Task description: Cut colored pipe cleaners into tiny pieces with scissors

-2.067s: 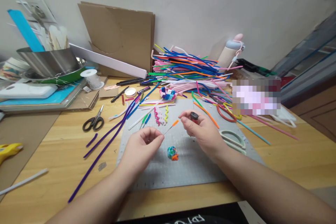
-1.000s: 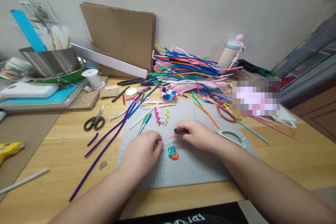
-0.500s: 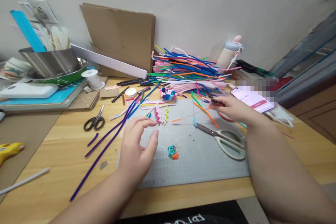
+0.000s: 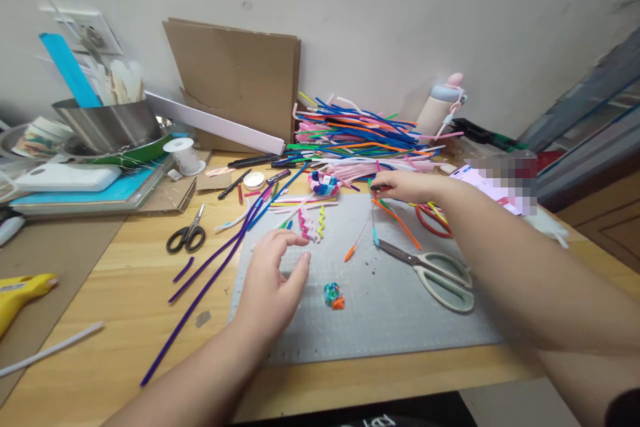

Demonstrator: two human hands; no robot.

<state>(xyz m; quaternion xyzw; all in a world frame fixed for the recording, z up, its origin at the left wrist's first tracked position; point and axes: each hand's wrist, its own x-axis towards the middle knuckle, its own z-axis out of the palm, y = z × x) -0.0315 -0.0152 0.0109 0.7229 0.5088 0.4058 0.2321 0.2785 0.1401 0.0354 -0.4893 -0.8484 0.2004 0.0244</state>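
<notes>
My left hand (image 4: 277, 273) hovers over the left part of the grey cutting mat (image 4: 400, 327), thumb and fingers apart, holding nothing. My right hand (image 4: 407, 185) is closed at the mat's back edge. From its fingertips hangs a mostly bare thin wire with a fuzzy orange tip (image 4: 349, 253), like a stripped pipe cleaner; a small dark thing shows at the fingers too. Between the hands lies a little teal and orange fuzzy coil (image 4: 333, 295). Grey-handled scissors (image 4: 443, 273) lie open below my right forearm. Pink and yellow twisted pieces (image 4: 311, 223) lie beyond my left fingers.
A heap of coloured pipe cleaners (image 4: 365, 133) lies against the wall. Purple pipe cleaners (image 4: 200, 280) and black scissors (image 4: 187, 235) are at left, with a yellow glue gun (image 4: 25, 293) farther out. A phone (image 4: 493, 190) and a bottle (image 4: 437, 107) stand at right.
My right hand has moved left with the wire, which now hangs steeply, its orange tip lower and nearer me. My left hand keeps nearly the same pose. The view has shifted slightly.
</notes>
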